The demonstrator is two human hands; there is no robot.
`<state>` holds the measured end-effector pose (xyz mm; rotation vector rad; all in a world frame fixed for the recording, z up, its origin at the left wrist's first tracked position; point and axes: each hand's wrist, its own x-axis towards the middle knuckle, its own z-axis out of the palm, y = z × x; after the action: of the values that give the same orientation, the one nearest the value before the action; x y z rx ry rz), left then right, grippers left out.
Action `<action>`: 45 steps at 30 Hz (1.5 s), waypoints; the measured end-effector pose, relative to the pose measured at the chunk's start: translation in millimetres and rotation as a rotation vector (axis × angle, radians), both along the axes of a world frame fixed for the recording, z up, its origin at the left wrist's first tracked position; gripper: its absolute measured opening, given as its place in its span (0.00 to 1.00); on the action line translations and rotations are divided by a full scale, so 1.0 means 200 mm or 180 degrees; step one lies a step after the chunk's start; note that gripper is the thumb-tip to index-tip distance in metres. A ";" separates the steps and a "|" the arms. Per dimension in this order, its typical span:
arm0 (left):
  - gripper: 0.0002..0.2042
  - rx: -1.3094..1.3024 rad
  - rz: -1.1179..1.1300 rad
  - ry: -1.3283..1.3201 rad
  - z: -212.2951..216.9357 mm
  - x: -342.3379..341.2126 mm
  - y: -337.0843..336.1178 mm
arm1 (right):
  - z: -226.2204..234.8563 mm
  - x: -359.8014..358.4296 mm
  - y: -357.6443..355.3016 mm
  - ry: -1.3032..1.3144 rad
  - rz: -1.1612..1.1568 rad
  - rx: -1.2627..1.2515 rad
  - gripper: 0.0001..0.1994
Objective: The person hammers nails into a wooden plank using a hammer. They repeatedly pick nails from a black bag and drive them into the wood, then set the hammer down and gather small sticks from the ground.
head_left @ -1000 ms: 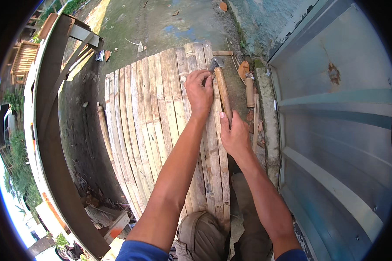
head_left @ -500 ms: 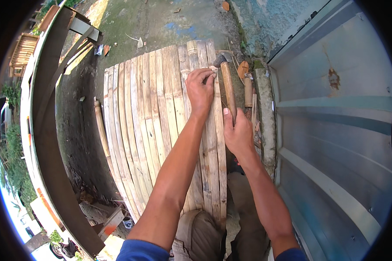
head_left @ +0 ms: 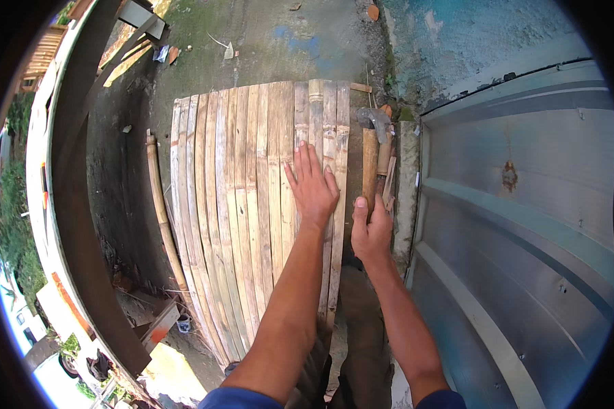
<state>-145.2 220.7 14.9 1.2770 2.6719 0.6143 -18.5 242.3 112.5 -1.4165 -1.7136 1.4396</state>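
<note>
A panel of split bamboo slats (head_left: pixel 252 198) stretches out in front of me, its slats running away from my body. My left hand (head_left: pixel 315 191) lies flat on the slats near the right edge, fingers stretched out and holding nothing. Just off that right edge, my right hand (head_left: pixel 373 228) is wrapped round the wooden handle of a hammer (head_left: pixel 370 160). The hammer stands head away from me, its grey metal head at the far end beside the panel's far right corner.
On the right, a ribbed metal sheet door (head_left: pixel 512 225) stands close by, with a peeling blue wall (head_left: pixel 457 41) beyond. A loose bamboo pole (head_left: pixel 160 211) lies left of the panel. Farther left runs a long dark board (head_left: pixel 68 198). Bamboo offcuts (head_left: pixel 386 153) lie behind the hammer.
My left hand has gone from bunched fingers at the panel's right edge to lying flat, nearer me. The hammer has turned and moved slightly right and nearer me.
</note>
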 end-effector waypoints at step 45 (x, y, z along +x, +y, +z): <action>0.33 -0.0281 0.0006 -0.0158 -0.03 -0.02 -0.02 | -0.02 -0.01 0.21 0.0037 0.0976 0.0246 0.23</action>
<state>-148.9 216.5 9.4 1.2203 2.6290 0.5152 -19.8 285.0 109.1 -1.1391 -2.0234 1.5127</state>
